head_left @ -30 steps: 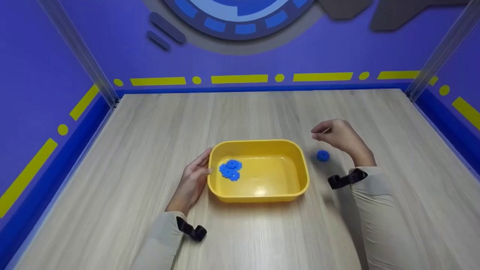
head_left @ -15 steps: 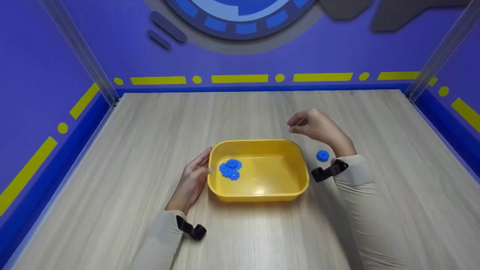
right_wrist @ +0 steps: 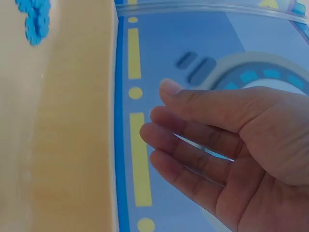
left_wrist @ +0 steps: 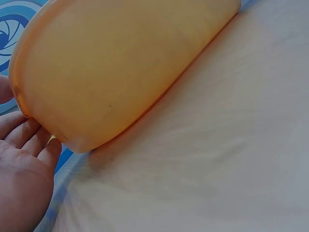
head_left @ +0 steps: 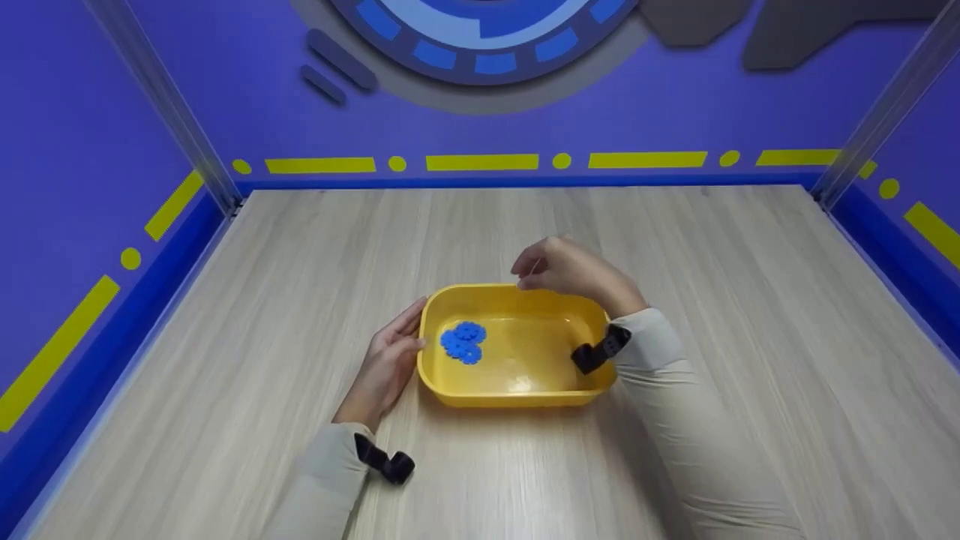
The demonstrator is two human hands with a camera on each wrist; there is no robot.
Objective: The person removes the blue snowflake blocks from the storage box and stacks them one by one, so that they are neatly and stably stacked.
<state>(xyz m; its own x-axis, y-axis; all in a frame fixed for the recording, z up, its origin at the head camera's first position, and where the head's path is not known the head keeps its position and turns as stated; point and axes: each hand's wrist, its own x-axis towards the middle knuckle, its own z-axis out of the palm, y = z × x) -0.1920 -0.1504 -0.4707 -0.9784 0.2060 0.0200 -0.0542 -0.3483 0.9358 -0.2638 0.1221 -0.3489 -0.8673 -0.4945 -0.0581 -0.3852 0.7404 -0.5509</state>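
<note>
A yellow rectangular tub (head_left: 517, 400) with rounded corners stands on the table. My left hand (head_left: 386, 367) holds its left end, thumb at the rim and fingers along the outer wall; the left wrist view shows these fingers (left_wrist: 29, 133) against the tub's outside. A small cluster of overlapping blue notched discs (head_left: 461, 343) lies on the tub's floor at the left. My right hand (head_left: 577, 274) hovers over the far rim with fingers loosely bent. In the right wrist view, nothing is between the thumb and fingers of that hand (right_wrist: 231, 140).
The wooden table (head_left: 300, 262) is bordered by blue-purple panels (head_left: 480, 135) with yellow markings at the back and sides. A black wrist camera (head_left: 600, 349) on the right sleeve overlaps the tub's right end.
My right hand has moved left, from beyond the tub's right side to over its far rim. The blue disc on the table at the right is now hidden behind the right forearm. The left hand stays put.
</note>
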